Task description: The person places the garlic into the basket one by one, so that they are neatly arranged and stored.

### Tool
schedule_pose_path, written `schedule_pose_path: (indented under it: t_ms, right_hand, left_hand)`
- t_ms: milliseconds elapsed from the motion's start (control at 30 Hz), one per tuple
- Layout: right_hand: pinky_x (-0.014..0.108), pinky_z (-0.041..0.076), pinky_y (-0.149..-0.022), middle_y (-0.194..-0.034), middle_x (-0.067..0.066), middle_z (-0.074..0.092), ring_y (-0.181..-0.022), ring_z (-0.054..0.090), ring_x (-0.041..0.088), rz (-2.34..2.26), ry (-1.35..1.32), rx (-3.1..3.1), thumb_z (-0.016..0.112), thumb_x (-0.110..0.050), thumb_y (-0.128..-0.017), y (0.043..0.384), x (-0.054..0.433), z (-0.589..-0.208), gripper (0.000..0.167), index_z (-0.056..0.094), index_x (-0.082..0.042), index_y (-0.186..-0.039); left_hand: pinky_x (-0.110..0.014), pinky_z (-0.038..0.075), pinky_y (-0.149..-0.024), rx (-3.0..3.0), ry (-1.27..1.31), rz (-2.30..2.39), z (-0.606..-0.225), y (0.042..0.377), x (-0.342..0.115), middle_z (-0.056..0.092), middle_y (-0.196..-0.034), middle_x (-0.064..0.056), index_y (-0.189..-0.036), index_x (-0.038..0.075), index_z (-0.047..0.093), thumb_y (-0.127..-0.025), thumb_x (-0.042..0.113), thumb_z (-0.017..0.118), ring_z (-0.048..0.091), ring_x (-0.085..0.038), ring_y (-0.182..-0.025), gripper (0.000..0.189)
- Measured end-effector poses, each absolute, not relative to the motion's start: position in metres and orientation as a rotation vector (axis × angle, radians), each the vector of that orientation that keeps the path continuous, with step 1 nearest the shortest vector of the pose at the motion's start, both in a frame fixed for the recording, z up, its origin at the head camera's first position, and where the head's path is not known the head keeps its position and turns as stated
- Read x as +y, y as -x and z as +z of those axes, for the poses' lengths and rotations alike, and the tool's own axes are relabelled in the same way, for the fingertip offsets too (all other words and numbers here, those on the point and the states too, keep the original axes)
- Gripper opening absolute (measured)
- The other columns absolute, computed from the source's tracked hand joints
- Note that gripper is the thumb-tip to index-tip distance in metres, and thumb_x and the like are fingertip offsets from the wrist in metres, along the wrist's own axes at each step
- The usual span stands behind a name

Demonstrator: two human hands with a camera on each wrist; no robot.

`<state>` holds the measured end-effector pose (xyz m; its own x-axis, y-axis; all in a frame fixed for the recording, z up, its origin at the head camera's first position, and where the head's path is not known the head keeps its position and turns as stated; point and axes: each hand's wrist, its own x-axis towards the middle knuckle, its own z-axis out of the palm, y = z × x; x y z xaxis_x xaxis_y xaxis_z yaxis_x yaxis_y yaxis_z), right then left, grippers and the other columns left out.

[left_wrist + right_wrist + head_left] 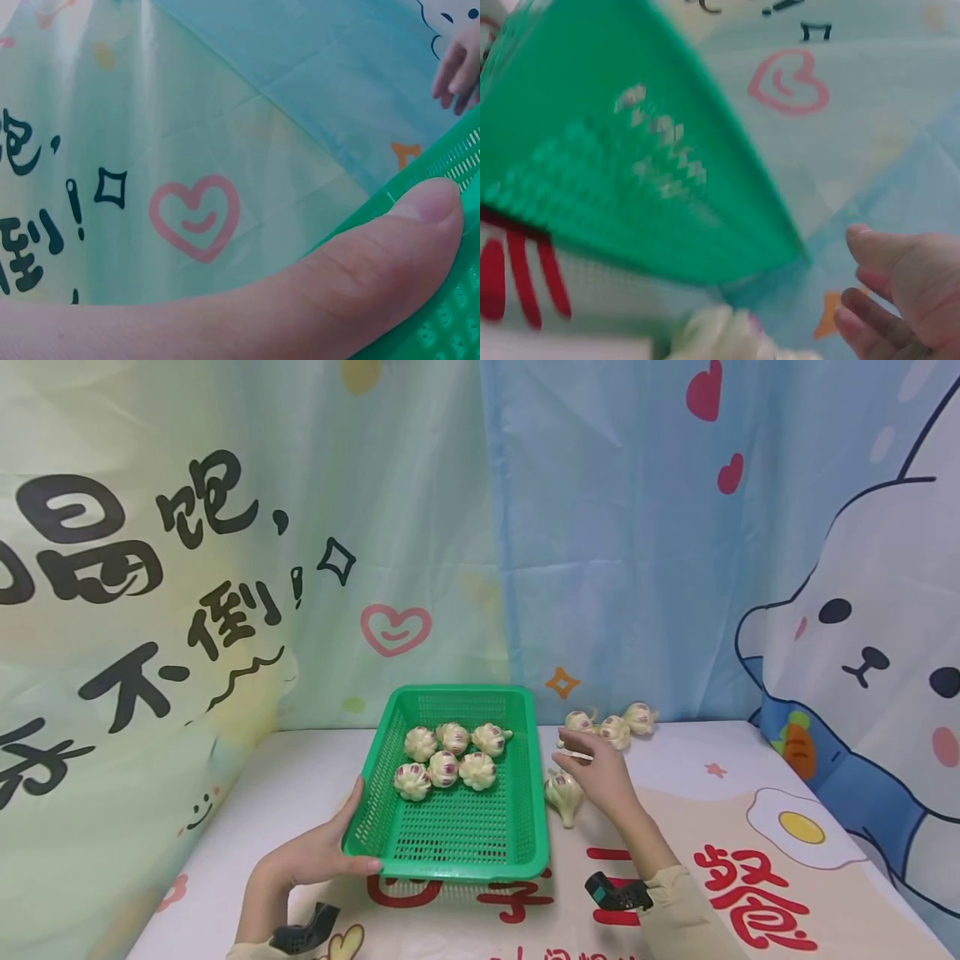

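Observation:
A green plastic basket (450, 860) stands on the table with several garlic bulbs (443, 768) in two rows in its far half. My left hand (315, 852) grips the basket's near left corner, and in the left wrist view its thumb (405, 247) lies along the rim. To the right of the basket, my right hand (600, 777) is held above the table with its thumb and fingers apart, nothing between them. A single garlic bulb (564, 795) lies below that hand, its stem toward me. Beyond the fingertips are three more garlic bulbs (641, 718), one partly hidden by the hand.
A printed cloth (757, 877) with red characters and a fried egg covers the table (300, 777). Right behind the table's far edge hangs a curtain (622, 568) with cartoon prints, and it continues along both sides.

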<state>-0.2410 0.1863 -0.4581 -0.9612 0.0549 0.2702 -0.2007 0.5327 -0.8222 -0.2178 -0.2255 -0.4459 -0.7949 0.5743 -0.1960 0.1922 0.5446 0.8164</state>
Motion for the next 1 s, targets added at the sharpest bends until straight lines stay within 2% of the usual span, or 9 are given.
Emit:
schedule_pose_path:
  t_ms: [267, 433, 633, 700, 867, 1000]
  right_hand:
    - [0.041, 0.049, -0.094, -0.136, 0.019, 0.053, -0.122, 0.054, 0.035, 1.322, 0.054, -2.513, 0.066, -0.014, -0.09, 0.249, 0.23, -0.487, 0.048, 0.052, 0.0, -0.133]
    - [0.046, 0.049, -0.093, -0.141, 0.02, 0.048, -0.124, 0.051, 0.039, 1.326, 0.082, -2.612, 0.063, -0.016, -0.091, 0.256, 0.249, -0.504, 0.051, 0.048, -0.003, -0.138]
    - [0.047, 0.045, -0.099, -0.146, 0.022, 0.041, -0.128, 0.046, 0.04, 1.511, 0.1, -2.673, 0.059, -0.021, -0.094, 0.265, 0.255, -0.516, 0.056, 0.039, -0.003, -0.144]
    - [0.046, 0.044, -0.1, -0.146, 0.024, 0.04, -0.129, 0.045, 0.04, 1.573, 0.066, -2.667, 0.059, -0.02, -0.094, 0.268, 0.255, -0.519, 0.058, 0.037, 0.001, -0.144]
    - [0.043, 0.043, -0.101, -0.146, 0.028, 0.037, -0.13, 0.044, 0.04, 1.692, 0.011, -2.655, 0.062, -0.022, -0.092, 0.273, 0.253, -0.525, 0.064, 0.034, 0.005, -0.143]
    - [0.042, 0.044, -0.1, -0.145, 0.027, 0.038, -0.13, 0.044, 0.04, 1.709, 0.027, -2.666, 0.064, -0.027, -0.091, 0.277, 0.252, -0.527, 0.068, 0.034, 0.003, -0.144]
  left_hand:
    - [-0.057, 0.02, -0.111, 2.339, -0.626, 1.168, -0.446, 0.217, -0.225, -0.019, -0.157, -0.017, -0.149, 0.016, -0.023, -0.081, 0.033, 0.074, -0.002, -0.041, -0.145, 0.12]
    - [-0.057, 0.02, -0.111, 2.324, -0.608, 1.183, -0.446, 0.218, -0.225, -0.02, -0.158, -0.015, -0.149, 0.018, -0.024, -0.081, 0.035, 0.075, -0.002, -0.04, -0.145, 0.121]
    - [-0.056, 0.019, -0.112, 2.32, -0.591, 1.191, -0.447, 0.218, -0.227, -0.021, -0.157, -0.014, -0.149, 0.019, -0.024, -0.081, 0.034, 0.074, -0.004, -0.039, -0.145, 0.121]
    - [-0.056, 0.018, -0.112, 2.323, -0.582, 1.187, -0.448, 0.217, -0.227, -0.021, -0.157, -0.014, -0.149, 0.018, -0.024, -0.081, 0.034, 0.074, -0.004, -0.039, -0.145, 0.12]
    - [-0.054, 0.018, -0.112, 2.322, -0.577, 1.172, -0.448, 0.218, -0.227, -0.02, -0.158, -0.015, -0.149, 0.017, -0.023, -0.081, 0.035, 0.074, -0.003, -0.038, -0.145, 0.119]
    - [-0.055, 0.018, -0.112, 2.321, -0.581, 1.171, -0.448, 0.219, -0.228, -0.021, -0.157, -0.015, -0.149, 0.017, -0.024, -0.082, 0.034, 0.073, -0.004, -0.038, -0.145, 0.119]
